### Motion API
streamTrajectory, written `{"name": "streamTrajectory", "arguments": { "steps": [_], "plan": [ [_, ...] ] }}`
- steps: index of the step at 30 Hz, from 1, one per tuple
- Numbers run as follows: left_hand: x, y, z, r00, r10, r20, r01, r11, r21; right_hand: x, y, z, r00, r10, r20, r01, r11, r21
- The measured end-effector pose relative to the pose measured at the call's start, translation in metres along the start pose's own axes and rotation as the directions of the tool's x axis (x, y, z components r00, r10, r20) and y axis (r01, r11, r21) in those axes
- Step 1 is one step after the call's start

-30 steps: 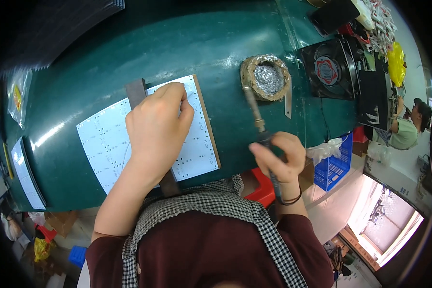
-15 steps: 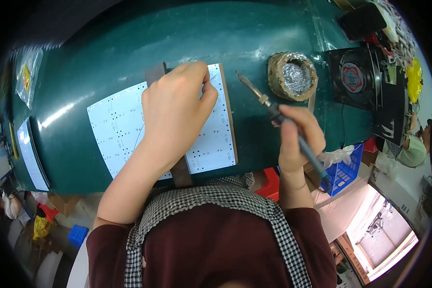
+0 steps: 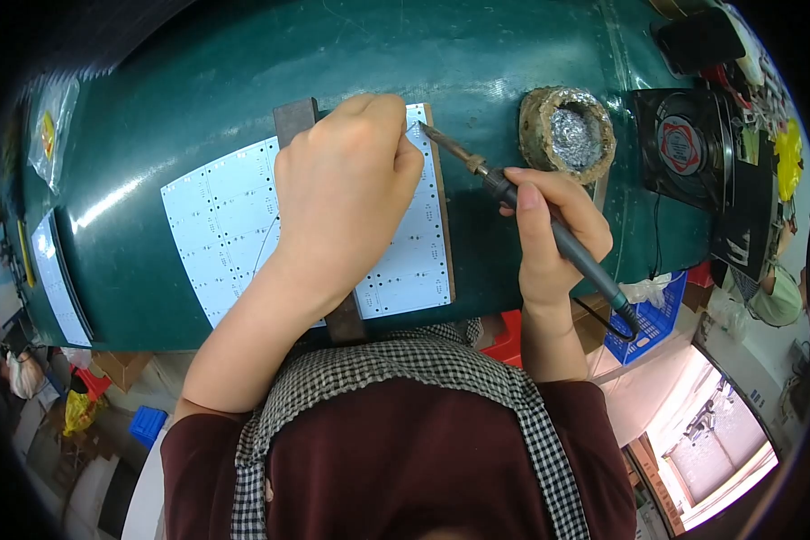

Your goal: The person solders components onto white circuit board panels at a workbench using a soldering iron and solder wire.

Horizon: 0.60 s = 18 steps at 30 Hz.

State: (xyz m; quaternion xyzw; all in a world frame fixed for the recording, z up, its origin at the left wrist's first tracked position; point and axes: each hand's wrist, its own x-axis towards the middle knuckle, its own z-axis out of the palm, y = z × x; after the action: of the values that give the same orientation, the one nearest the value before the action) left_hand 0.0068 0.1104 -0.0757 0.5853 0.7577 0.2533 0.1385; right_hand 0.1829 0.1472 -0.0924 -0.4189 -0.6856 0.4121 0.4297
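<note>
The person wears a dark maroon top [image 3: 405, 459] with short sleeves that end above the elbows, leaving both forearms bare. Over it lies a black-and-white checked collar [image 3: 396, 360], a fine gingham that runs across the neck and down both sides of the chest as two narrow bands. The left hand [image 3: 342, 193] and the right hand [image 3: 553, 234] are bare, with no gloves, rings or watch showing. The nails are short and plain.
</note>
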Motion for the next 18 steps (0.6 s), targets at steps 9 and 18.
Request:
{"name": "streamTrajectory", "arguments": {
  "steps": [9,18],
  "plan": [
    [0.0008,0.0019,0.0024,1.000,-0.004,0.000,0.004,1.000,0.024,0.0009,0.0000,0.0001,0.999,-0.022,0.025,0.022,1.000,-0.013],
    [-0.0029,0.0007,0.0017,0.999,0.032,-0.005,-0.032,0.999,-0.018,-0.0055,-0.0021,-0.0057,0.997,-0.037,0.061,0.038,0.999,-0.021]
  ]
}}
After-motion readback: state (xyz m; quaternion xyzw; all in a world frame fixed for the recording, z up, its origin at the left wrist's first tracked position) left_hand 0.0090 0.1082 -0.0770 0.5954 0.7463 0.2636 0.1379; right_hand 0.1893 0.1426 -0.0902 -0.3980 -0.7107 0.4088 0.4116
